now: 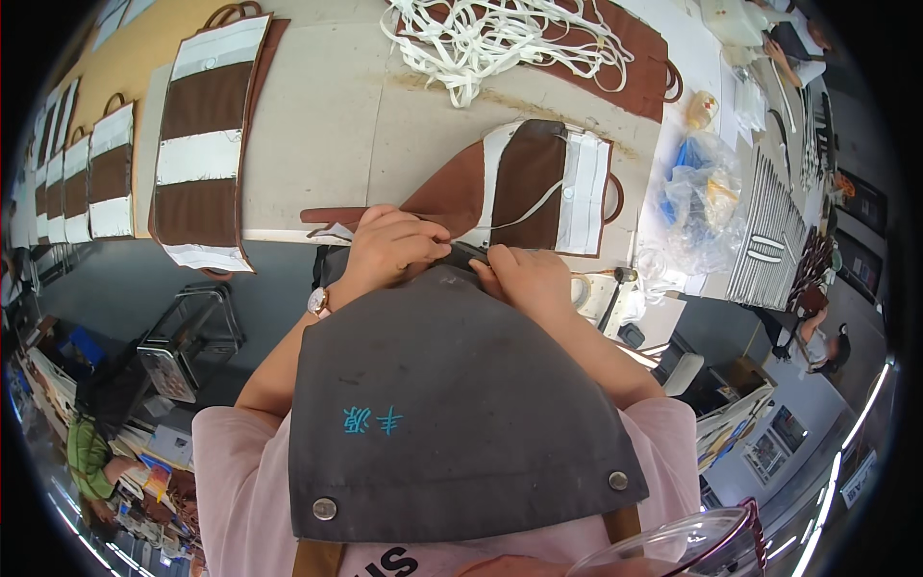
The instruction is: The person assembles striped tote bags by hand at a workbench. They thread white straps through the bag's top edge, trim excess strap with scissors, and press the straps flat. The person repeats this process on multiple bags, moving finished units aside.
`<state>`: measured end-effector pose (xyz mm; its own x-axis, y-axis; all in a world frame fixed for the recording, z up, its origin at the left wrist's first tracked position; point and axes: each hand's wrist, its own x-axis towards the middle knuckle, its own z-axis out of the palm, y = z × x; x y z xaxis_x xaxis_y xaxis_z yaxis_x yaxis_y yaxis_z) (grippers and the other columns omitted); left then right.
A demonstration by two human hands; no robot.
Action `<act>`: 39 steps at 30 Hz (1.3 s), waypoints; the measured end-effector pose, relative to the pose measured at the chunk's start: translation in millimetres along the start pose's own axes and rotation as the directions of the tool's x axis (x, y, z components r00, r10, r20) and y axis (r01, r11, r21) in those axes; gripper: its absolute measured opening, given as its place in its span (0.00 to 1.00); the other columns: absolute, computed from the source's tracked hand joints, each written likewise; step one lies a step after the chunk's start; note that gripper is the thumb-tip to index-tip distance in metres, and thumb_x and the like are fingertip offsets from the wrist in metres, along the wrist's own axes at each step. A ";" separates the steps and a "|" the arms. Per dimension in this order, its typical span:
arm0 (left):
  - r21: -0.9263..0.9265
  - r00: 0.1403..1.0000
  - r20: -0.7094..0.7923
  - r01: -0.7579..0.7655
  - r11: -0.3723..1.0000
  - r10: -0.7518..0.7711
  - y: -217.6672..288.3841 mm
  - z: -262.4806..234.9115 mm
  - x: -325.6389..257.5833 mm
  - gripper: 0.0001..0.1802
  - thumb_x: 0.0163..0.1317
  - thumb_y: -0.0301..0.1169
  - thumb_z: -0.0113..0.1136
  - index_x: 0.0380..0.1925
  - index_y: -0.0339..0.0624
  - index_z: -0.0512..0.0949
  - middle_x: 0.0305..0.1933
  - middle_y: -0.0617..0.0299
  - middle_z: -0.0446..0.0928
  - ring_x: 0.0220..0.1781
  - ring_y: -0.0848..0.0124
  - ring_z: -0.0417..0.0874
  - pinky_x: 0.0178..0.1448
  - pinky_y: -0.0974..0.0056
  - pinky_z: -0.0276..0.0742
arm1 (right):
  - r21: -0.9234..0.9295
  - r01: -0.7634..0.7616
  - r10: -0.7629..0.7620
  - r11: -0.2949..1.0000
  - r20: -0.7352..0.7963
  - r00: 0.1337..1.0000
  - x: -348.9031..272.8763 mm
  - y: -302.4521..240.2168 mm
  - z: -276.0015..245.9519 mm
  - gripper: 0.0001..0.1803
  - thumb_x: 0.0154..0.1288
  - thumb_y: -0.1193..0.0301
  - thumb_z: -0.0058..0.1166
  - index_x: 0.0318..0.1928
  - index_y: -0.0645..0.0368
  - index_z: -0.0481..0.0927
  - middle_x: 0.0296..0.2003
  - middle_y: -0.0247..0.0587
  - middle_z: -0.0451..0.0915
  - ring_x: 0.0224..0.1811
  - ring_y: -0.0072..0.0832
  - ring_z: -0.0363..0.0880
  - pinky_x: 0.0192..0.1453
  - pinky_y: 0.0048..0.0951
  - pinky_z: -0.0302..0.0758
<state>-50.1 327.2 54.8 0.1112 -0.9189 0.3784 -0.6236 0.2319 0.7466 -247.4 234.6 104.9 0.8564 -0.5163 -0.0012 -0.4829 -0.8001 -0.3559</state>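
A brown bag panel with white strips across it and a small loop handle lies at the near edge of the table, its reddish-brown side folded over on the left. My left hand, with a watch at the wrist, has its fingers curled on the panel's near edge. Opposite it, my right hand pinches the same edge, thumb and fingers drawn together. A thin white strip runs over the panel toward my hands. The exact spot between my fingertips is partly hidden by the hands and my grey apron.
A tangled heap of white strips lies on brown pieces at the back. Another striped bag panel sits left, with several more beyond. To the right are crumpled clear plastic bags, a hammer and a row of thin rods.
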 end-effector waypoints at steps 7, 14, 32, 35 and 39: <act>-0.024 1.000 0.025 0.019 1.000 -0.019 0.1 -1.9 -0.1 0.11 0.44 0.23 0.70 0.27 0.52 0.81 0.38 0.72 0.85 0.39 0.72 0.84 0.49 0.64 0.71 | -0.012 -0.021 0.020 1.000 -0.041 0.999 1.3 -0.7 5.0 0.16 0.63 0.60 0.59 0.25 0.53 0.70 0.17 0.34 0.73 0.18 0.32 0.76 0.26 0.34 0.71; -0.029 0.999 0.018 0.039 0.999 -0.039 1.1 -2.6 -0.2 0.07 0.48 0.25 0.68 0.27 0.51 0.81 0.37 0.73 0.85 0.38 0.72 0.84 0.49 0.64 0.71 | 0.001 0.014 -0.014 1.000 -0.044 0.999 2.4 0.0 5.7 0.16 0.63 0.59 0.59 0.25 0.52 0.70 0.17 0.33 0.73 0.18 0.31 0.76 0.26 0.33 0.71; -0.073 0.997 0.035 0.065 0.995 -0.062 2.6 -0.3 1.6 0.08 0.47 0.22 0.67 0.27 0.48 0.81 0.34 0.70 0.85 0.36 0.70 0.83 0.47 0.63 0.71 | 0.221 -0.277 0.279 0.935 0.021 0.960 1.5 -2.7 22.3 0.18 0.68 0.57 0.54 0.28 0.57 0.70 0.16 0.42 0.76 0.18 0.42 0.77 0.23 0.41 0.73; -0.096 0.997 0.013 0.083 0.992 -0.082 5.4 0.8 0.5 0.08 0.47 0.21 0.67 0.27 0.48 0.81 0.33 0.69 0.85 0.36 0.69 0.83 0.46 0.63 0.72 | 0.283 -0.342 0.327 0.896 0.097 0.940 -0.3 -3.6 16.3 0.19 0.70 0.57 0.53 0.30 0.59 0.71 0.18 0.46 0.77 0.20 0.47 0.77 0.25 0.44 0.73; -0.002 0.992 -0.029 0.126 0.992 -0.126 -1.2 2.0 -4.3 0.07 0.53 0.22 0.67 0.30 0.46 0.80 0.36 0.66 0.86 0.38 0.68 0.84 0.47 0.63 0.72 | 0.419 -0.368 0.314 0.830 0.194 0.929 2.6 -0.1 5.5 0.19 0.70 0.56 0.52 0.31 0.60 0.72 0.20 0.51 0.77 0.23 0.51 0.78 0.28 0.46 0.72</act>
<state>-51.4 330.3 51.2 0.2116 -0.9312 0.2968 -0.6026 0.1148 0.7897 -244.1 235.0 99.8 0.6798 -0.6717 -0.2944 -0.6394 -0.3462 -0.6866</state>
